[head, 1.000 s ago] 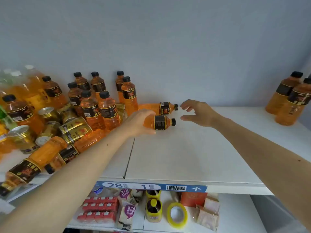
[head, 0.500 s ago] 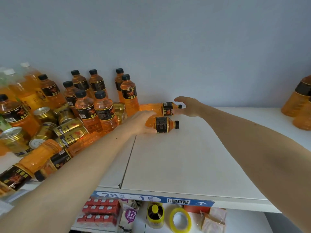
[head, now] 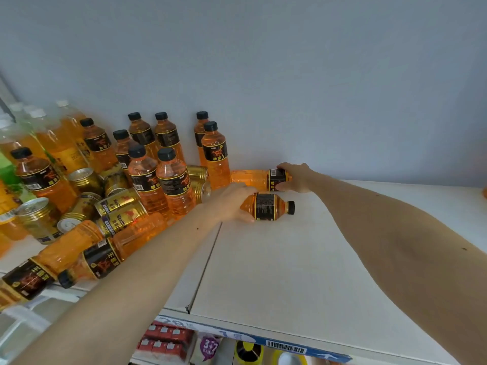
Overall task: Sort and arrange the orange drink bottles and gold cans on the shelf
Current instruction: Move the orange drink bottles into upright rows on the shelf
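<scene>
Two orange drink bottles lie on their sides on the white shelf [head: 303, 272]. My left hand [head: 232, 202] grips the base end of the nearer lying bottle [head: 268, 207], whose black cap points right. My right hand [head: 296, 177] grips the cap end of the farther lying bottle [head: 253, 178] by the wall. Several upright orange bottles [head: 172, 180] stand at the left. Gold cans [head: 120, 208] are jumbled among them, some upright, some on their sides. Two more orange bottles [head: 105, 255] lie near the shelf's front left.
Taller pale-capped bottles [head: 55, 143] stand at the far left by the grey wall. A blue price strip [head: 287, 347] runs along the shelf's front edge. Red packs [head: 166, 341] and other goods sit on the shelf below.
My right hand has reached forward from open air and closed on the cap end of the farther lying bottle. My left hand keeps its hold on the nearer bottle.
</scene>
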### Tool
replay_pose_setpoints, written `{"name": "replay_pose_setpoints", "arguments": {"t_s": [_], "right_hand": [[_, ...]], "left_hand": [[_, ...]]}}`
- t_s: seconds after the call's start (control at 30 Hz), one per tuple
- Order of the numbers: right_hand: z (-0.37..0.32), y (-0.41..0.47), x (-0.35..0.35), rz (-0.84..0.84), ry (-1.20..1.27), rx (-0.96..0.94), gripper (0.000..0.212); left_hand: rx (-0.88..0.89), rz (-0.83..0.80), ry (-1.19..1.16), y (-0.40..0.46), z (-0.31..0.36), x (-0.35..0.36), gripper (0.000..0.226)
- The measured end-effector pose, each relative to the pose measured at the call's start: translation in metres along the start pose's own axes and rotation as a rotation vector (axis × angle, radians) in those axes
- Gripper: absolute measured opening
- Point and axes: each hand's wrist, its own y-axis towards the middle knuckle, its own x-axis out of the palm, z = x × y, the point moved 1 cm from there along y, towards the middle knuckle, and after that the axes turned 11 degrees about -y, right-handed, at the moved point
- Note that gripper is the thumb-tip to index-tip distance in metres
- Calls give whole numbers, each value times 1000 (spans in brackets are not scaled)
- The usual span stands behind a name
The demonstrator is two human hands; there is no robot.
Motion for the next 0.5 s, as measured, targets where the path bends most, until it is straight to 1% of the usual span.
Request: {"name": "replay_pose_setpoints", "arguments": {"t_s": [0.13, 0.27, 0.4, 0.5], "right_hand": [[5, 3, -1, -19, 51, -6, 56], [15, -2, -5, -36, 102, -5, 54], [33, -15, -17, 18, 217, 9, 53], [47, -26, -33, 80, 288, 34, 53]], "left_hand": [[10, -33, -2, 3, -4, 0, 76], [37, -58, -54, 4, -8, -3, 70], [71, -67, -183, 4, -13, -2, 65], [89, -13, -313, 3, -16, -4, 66]]}}
